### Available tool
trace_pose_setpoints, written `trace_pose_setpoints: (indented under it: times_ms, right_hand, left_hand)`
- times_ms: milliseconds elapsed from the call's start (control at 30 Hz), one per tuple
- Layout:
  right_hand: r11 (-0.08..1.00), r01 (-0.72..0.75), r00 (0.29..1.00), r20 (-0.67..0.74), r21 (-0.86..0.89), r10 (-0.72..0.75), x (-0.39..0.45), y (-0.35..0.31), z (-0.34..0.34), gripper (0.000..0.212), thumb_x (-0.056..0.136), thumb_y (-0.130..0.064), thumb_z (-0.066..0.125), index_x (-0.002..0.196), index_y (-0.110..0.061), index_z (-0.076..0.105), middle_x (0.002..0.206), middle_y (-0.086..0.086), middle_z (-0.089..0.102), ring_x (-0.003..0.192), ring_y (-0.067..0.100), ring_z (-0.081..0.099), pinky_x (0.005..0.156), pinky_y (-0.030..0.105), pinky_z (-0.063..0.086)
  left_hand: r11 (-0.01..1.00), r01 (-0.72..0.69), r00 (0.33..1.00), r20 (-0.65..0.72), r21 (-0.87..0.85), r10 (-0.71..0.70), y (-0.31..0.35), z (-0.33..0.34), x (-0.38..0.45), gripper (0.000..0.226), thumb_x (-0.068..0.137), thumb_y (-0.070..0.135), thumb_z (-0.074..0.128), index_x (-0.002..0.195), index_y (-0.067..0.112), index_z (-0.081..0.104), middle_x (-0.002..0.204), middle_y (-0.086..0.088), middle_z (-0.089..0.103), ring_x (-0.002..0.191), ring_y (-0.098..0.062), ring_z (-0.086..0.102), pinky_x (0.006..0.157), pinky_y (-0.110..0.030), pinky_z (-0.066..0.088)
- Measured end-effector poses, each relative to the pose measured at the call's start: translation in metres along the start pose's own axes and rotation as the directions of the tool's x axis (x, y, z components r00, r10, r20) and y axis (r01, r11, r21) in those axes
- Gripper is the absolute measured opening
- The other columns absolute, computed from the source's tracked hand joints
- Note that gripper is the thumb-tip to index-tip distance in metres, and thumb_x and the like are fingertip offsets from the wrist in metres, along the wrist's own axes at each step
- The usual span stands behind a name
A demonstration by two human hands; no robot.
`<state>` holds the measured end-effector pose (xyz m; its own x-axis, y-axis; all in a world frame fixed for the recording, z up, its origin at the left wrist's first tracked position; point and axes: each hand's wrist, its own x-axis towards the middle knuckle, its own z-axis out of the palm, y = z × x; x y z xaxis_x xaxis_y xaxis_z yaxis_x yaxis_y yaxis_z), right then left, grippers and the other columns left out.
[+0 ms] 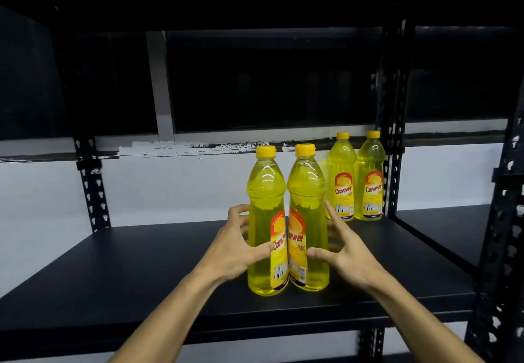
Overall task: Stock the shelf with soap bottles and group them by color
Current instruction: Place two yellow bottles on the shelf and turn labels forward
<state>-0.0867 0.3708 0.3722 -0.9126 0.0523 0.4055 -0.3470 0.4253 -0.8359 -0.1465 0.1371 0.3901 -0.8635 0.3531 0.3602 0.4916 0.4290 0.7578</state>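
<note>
1. A black metal shelf (141,263) fills the view, seen from above and in front, with a white wall (170,186) behind it.
2. Two yellow soap bottles stand upright near the front middle of the shelf, touching side by side: the left front bottle (265,220) and the right front bottle (307,215). Both have yellow caps and red-and-yellow labels.
3. The left hand (235,246) is at the left side of the left front bottle, fingers spread and loosely curved. Its thumb lies on the label and its fingertips reach round the far side. The hold looks light rather than tight.
4. The right hand (346,252) is beside the right front bottle, fingers spread and straight. Its thumb tip is at the bottle's label; whether the fingers touch cannot be told.
5. Two more yellow bottles stand upright at the back right of the shelf, close together: the left back bottle (341,178) and the right back bottle (370,178), just beside a black upright post (392,135).
</note>
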Motion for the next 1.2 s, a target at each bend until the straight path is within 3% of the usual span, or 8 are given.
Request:
trace_pose_setpoints:
  times_ms: [100, 200, 500, 633, 700, 800, 967, 1200]
  right_hand:
    - [0.999, 0.037, 0.999, -0.01, -0.04, -0.037, -0.001, -0.002, 0.003, 0.093, 0.072, -0.045, 0.078, 0.135, -0.063, 0.012, 0.13, -0.024, 0.04, 0.124, 0.003, 0.042, 0.094, 0.017, 0.045]
    - [0.995, 0.028, 0.996, -0.08, -0.1, -0.036, -0.002, -0.004, 0.011, 0.09, 0.06, -0.06, 0.079, 0.121, -0.073, 0.014, 0.13, -0.015, 0.031, 0.12, 0.002, 0.038, 0.1, 0.025, 0.039]
    - [1.0, -0.017, 0.992, -0.128, 0.017, 0.019, 0.006, 0.013, 0.006, 0.105, 0.065, -0.034, 0.085, 0.148, -0.039, 0.021, 0.123, -0.016, 0.048, 0.116, 0.008, 0.05, 0.098, 0.034, 0.047]
    - [0.998, -0.027, 0.993, -0.111, 0.064, 0.034, 0.004, 0.016, 0.003, 0.085, 0.07, -0.029, 0.081, 0.137, -0.036, 0.03, 0.116, -0.022, 0.049, 0.12, 0.012, 0.052, 0.089, 0.018, 0.042]
    - [0.999, -0.039, 0.994, -0.106, 0.018, 0.041, 0.001, 0.016, 0.005, 0.081, 0.07, -0.039, 0.08, 0.134, -0.039, 0.031, 0.124, -0.02, 0.047, 0.124, 0.01, 0.048, 0.096, 0.025, 0.045]
    - [0.99, -0.066, 0.98, -0.196, -0.121, 0.042, -0.002, 0.014, 0.012, 0.107, 0.056, -0.062, 0.08, 0.144, -0.037, 0.024, 0.133, -0.013, 0.035, 0.123, 0.005, 0.041, 0.102, 0.037, 0.045]
    - [0.988, -0.076, 0.963, -0.265, -0.133, 0.038, 0.004, 0.017, 0.019, 0.103, 0.065, -0.039, 0.086, 0.148, -0.03, 0.025, 0.128, -0.01, 0.037, 0.122, 0.006, 0.039, 0.1, 0.033, 0.044]
    - [0.998, -0.063, 0.99, -0.127, 0.015, 0.064, 0.006, 0.021, 0.004, 0.096, 0.075, -0.014, 0.08, 0.149, -0.035, 0.022, 0.131, -0.008, 0.05, 0.121, 0.012, 0.052, 0.097, 0.031, 0.048]
  left_hand:
    - [0.999, 0.009, 0.998, -0.06, 0.048, -0.006, 0.0, 0.008, -0.005, 0.107, 0.058, 0.062, 0.085, 0.143, 0.033, 0.027, 0.141, 0.013, 0.044, 0.124, -0.005, 0.046, 0.097, -0.028, 0.045]
    - [0.996, 0.01, 0.989, -0.149, 0.088, 0.004, -0.001, 0.016, -0.007, 0.104, 0.057, 0.064, 0.085, 0.141, 0.034, 0.031, 0.137, 0.011, 0.045, 0.121, -0.007, 0.048, 0.094, -0.027, 0.048]
    - [0.999, 0.038, 0.993, -0.111, -0.015, -0.04, -0.011, 0.013, -0.003, 0.097, 0.066, 0.041, 0.089, 0.137, 0.026, 0.026, 0.126, 0.011, 0.051, 0.115, -0.005, 0.053, 0.085, -0.017, 0.045]
    - [0.999, 0.037, 0.997, -0.068, -0.031, -0.039, -0.015, 0.011, -0.003, 0.082, 0.069, 0.04, 0.087, 0.127, 0.032, 0.03, 0.129, 0.012, 0.05, 0.117, -0.001, 0.053, 0.091, -0.019, 0.048]
    - [0.999, 0.041, 0.994, -0.102, 0.02, -0.038, -0.016, 0.013, -0.005, 0.09, 0.06, 0.057, 0.087, 0.128, 0.037, 0.032, 0.128, 0.018, 0.048, 0.119, -0.002, 0.051, 0.097, -0.031, 0.05]
    - [0.99, 0.034, 0.981, -0.194, 0.139, -0.007, -0.015, 0.017, -0.01, 0.097, 0.051, 0.071, 0.083, 0.131, 0.041, 0.036, 0.123, 0.02, 0.047, 0.11, -0.001, 0.054, 0.091, -0.034, 0.054]
    - [0.997, 0.026, 0.987, -0.16, 0.072, -0.014, -0.014, 0.019, -0.004, 0.087, 0.067, 0.043, 0.088, 0.137, 0.036, 0.039, 0.124, 0.014, 0.055, 0.109, -0.005, 0.057, 0.087, -0.027, 0.053]
    - [0.998, 0.058, 0.995, -0.08, 0.006, -0.057, -0.016, 0.016, -0.002, 0.089, 0.073, 0.033, 0.086, 0.142, 0.025, 0.031, 0.135, 0.011, 0.051, 0.118, -0.002, 0.052, 0.094, -0.024, 0.049]
